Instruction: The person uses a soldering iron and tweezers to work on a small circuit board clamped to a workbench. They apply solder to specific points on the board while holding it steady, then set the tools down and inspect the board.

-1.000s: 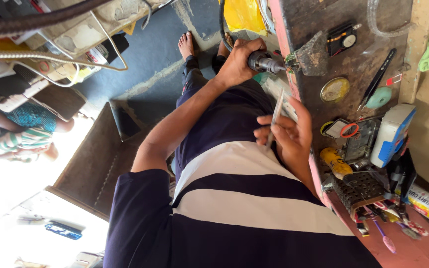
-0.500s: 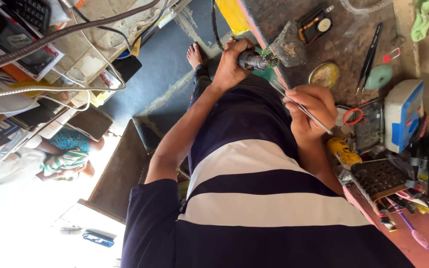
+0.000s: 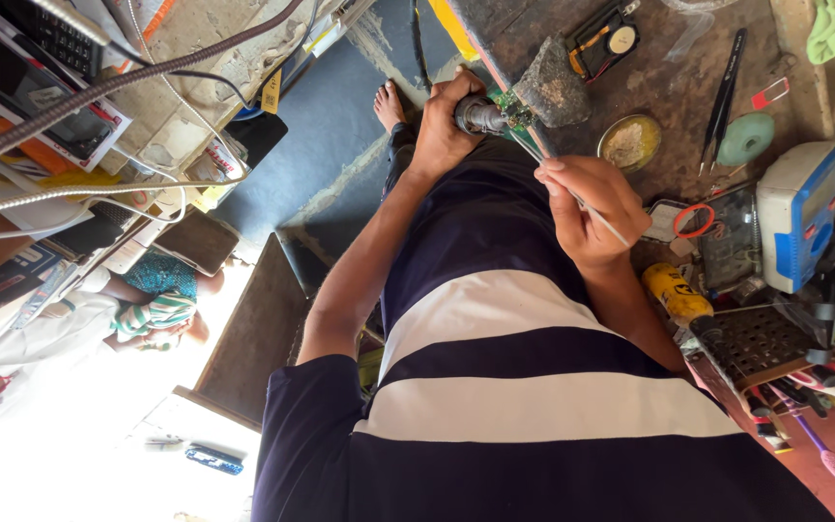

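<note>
Biggest thing here is the dark, scuffed workbench [image 3: 649, 58] running down the right side, and it's packed with stuff. Our striped navy-and-white shirt [image 3: 533, 387] fills the lower middle, with a bare foot [image 3: 388, 101] on the blue floor past our lap. Off to the left another person in a teal garment [image 3: 158, 275] sits low down, well apart from us. On the bench there's a blue-and-white boxy device [image 3: 799, 213] by the right edge, a perforated metal plate [image 3: 765, 338] below it, and a yellow bottle-shaped thing [image 3: 674, 290] just beside our right wrist. Our left hand [image 3: 442, 126] is clenched tight around a dark cylindrical tool [image 3: 480, 114] at the bench's near edge. Its front end touches a small green circuit board [image 3: 511, 109], which sits right against a rough grey block [image 3: 553, 87]. Our right hand [image 3: 591, 208] is closed too, pinching a thin metal rod [image 3: 611, 224] between thumb and fingers. The rod slants up toward the board, but we can't tell if its tip actually touches it. Smaller bits: a round tin [image 3: 628, 142] with pale paste near the right hand, a green disc [image 3: 746, 138] and black tweezers [image 3: 724, 97] further out, and a little red ring [image 3: 695, 220] just past our knuckles.
</note>
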